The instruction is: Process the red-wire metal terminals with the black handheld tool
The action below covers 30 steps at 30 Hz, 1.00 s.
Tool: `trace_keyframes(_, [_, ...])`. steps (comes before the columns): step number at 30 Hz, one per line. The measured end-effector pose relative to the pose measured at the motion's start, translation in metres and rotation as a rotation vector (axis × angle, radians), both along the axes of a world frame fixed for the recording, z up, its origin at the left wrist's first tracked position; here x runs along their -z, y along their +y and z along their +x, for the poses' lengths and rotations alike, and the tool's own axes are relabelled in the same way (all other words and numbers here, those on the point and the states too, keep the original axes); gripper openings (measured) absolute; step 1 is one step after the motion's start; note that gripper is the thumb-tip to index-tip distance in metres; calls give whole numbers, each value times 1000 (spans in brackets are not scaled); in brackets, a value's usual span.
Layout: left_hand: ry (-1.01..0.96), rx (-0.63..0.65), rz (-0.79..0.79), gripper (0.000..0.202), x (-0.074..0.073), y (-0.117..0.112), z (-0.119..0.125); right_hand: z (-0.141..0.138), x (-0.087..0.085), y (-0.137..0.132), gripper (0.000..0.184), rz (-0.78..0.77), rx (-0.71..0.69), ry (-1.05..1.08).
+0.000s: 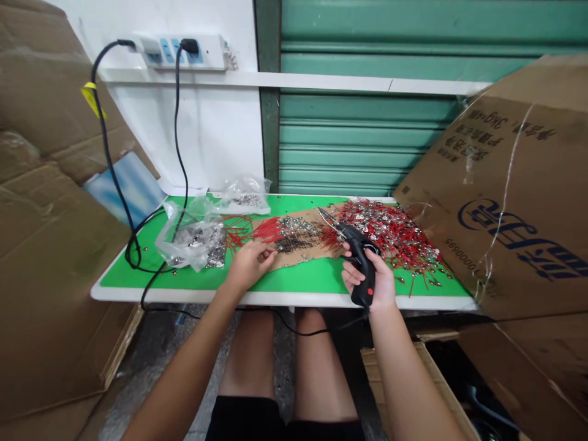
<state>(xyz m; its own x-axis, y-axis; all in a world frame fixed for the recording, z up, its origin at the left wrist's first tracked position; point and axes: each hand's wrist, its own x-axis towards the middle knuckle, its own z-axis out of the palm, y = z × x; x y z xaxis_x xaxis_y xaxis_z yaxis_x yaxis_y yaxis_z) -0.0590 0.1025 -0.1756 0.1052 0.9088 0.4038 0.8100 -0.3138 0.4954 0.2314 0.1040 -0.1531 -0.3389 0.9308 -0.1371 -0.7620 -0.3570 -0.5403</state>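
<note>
My right hand is wrapped round the handle of a black soldering gun, whose metal tip points up and left above a cardboard strip. Red wires with small shiny metal parts lie in a row across the strip, next to dark scorched marks. At the strip's left front edge, my left hand has thumb and forefinger pinched together. Whatever is between those fingertips is too small to make out. To the right spreads a heap of red wires with metal ends.
Clear plastic bags of small metal parts sit at the left of the green tabletop. A black cord runs from the power strip across the left side. Cardboard boxes flank the table, and a green shutter stands behind.
</note>
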Motion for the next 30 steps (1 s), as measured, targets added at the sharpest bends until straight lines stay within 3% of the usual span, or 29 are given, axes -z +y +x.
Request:
trace_keyframes(6, [46,-40,-15,14,-2,-2,2,-8,-3,2,26,18,-4,-226])
trace_keyframes(15, [-11,-146,-45,11,-4,-4,2,-21,-8,2,32,43,-190,-760])
trace_keyframes(25, [-21,-176,-78,11,-6,-6,3,-21,-9,2,39,77,-223,-869])
trace_keyframes(30, [-20,-178,-86,10,-7,-6,4,-21,-5,3,33,66,-184,-854])
